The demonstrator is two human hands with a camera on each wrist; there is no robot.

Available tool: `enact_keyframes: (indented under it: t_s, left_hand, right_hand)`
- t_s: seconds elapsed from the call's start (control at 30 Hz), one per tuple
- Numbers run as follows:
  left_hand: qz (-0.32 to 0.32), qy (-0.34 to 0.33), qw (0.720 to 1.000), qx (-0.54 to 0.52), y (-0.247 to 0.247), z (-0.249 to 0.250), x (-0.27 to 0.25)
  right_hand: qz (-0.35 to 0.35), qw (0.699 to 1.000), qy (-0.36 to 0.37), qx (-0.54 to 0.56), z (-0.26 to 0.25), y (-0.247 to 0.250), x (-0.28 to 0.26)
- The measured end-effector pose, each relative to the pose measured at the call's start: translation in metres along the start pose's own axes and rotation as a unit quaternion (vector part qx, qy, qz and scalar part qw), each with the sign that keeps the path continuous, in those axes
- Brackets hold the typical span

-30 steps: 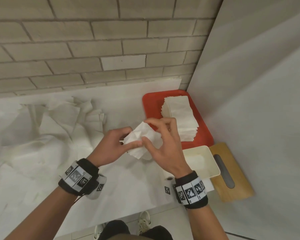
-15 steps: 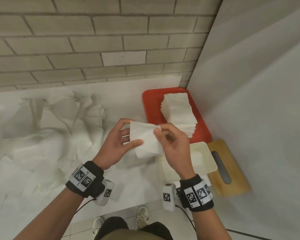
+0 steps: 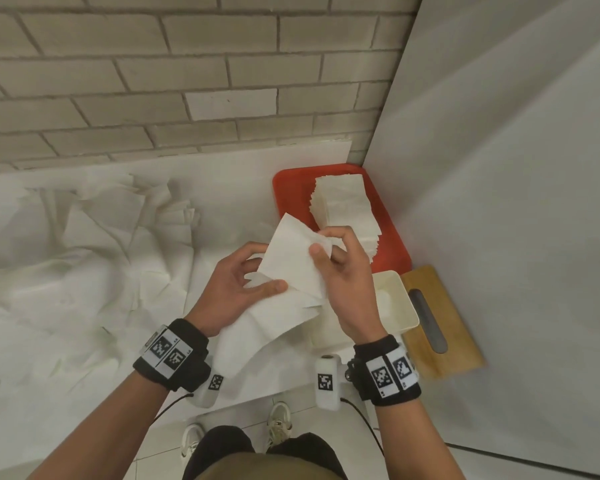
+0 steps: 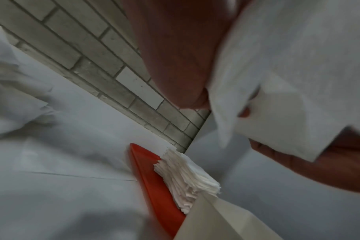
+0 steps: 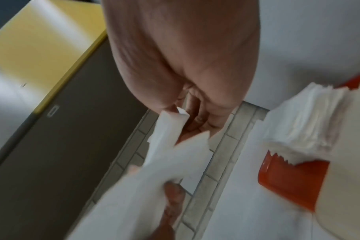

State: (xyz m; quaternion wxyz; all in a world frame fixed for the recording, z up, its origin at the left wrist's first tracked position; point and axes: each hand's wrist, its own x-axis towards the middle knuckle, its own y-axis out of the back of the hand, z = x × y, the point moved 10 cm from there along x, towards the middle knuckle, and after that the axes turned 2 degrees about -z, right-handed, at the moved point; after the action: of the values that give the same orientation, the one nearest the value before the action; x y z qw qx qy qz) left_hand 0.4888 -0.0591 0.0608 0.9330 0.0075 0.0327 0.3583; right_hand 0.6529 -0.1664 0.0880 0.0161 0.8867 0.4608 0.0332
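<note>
You hold one paper napkin point(image 3: 288, 268) up in the air with both hands. It is over the right part of the table point(image 3: 236, 188), close to the front edge. Your left hand point(image 3: 236, 289) pinches the lower left part, with the thumb on top and the fingers curled under. Your right hand point(image 3: 347, 282) pinches the right edge near the top between the thumb and first finger. Its other fingers are bent in behind.

The napkin is very light, thin and soft. It flops and wrinkles, and it can rip. I think you should hold it gently at the edges and corners, not in the middle, and not pull hard.

It is half open, with folds in it. One corner points away from you, toward the red tray point(image 3: 288, 188). The long way runs from that corner back down toward your left wrist, where the loose end hangs.

A stack of folded napkins point(image 3: 343, 209) sits on the tray in the back right corner of the table. A white box point(image 3: 409, 306) is near the front right corner, and a wooden lid point(image 3: 440, 323) lies just beside it. A heap of loose sheets point(image 3: 84, 244) covers the left side.
</note>
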Motion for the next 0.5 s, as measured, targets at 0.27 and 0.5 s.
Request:
enact_keyframes:
  t_s: [0.27,0.5]
  left_hand:
    - [-0.035,-0.027,0.999,0.023,-0.010,0.035,0.001]
    - [-0.099,-0.101,0.934,0.328,-0.045,0.056,0.007]
  right_hand:
    - [-0.029,0.921,-0.190,0.338,0.030,0.001,-0.017]
    - [0.009,0.922,-0.263,0.284,0.046,0.034,-0.037]
